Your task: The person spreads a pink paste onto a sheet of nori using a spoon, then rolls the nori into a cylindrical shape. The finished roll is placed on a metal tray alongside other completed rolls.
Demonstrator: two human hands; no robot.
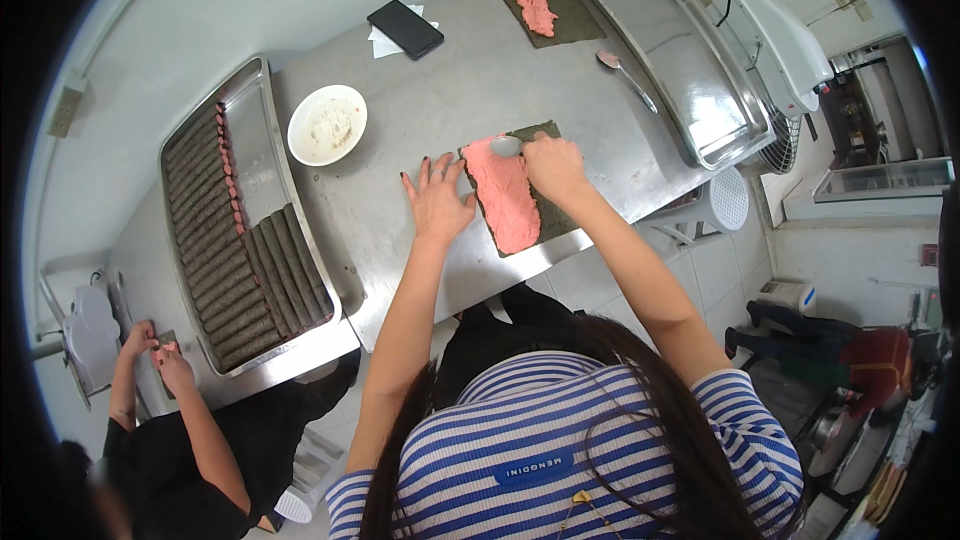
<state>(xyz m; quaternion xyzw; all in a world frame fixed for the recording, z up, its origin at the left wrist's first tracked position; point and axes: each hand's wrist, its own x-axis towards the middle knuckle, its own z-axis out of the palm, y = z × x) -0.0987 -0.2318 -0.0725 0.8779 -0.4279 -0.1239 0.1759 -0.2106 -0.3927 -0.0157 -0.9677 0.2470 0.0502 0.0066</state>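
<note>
A dark seaweed sheet (pixel 553 212) lies on the steel table (pixel 450 120) in front of me, with pink paste (pixel 504 198) spread over its left half. My right hand (pixel 553 164) grips a metal spoon (pixel 505 146) whose bowl rests on the top end of the paste. My left hand (pixel 438 198) lies flat on the table, fingers spread, its fingertips at the sheet's left edge.
A steel tray (pixel 255 140) at the left holds several dark rolls. A white bowl (pixel 327 124), a black phone (pixel 405 28), another sheet with paste (pixel 549 12), a second spoon (pixel 626 75) and an empty tray (pixel 672 55) lie beyond. Another person's hands (pixel 160 355) work at lower left.
</note>
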